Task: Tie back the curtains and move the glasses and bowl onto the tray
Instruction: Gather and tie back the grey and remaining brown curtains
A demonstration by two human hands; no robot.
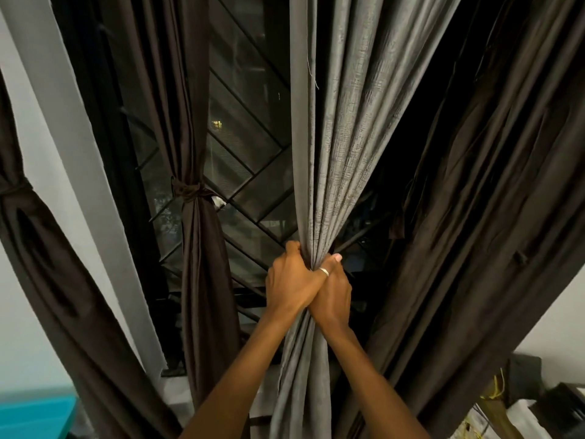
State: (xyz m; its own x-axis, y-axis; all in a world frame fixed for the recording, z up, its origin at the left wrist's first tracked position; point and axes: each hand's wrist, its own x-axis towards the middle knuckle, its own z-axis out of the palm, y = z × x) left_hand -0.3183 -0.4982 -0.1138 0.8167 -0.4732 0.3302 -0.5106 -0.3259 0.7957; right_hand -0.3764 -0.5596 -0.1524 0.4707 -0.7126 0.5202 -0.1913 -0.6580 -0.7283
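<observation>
Grey curtain (335, 137) gripped by left hand (292, 280) and right hand (332, 296).

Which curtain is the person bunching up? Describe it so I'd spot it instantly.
Find the window with the diagonal black grille. Just right of its middle hangs the grey curtain, gathered by the left hand and right hand. It is the only pale, textured one; its neighbours are dark brown curtains.

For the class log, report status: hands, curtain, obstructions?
Left hand, right hand both grip grey curtain, bunched. No tie on it yet. Brown curtain beside already tied. Nothing blocking.
</observation>
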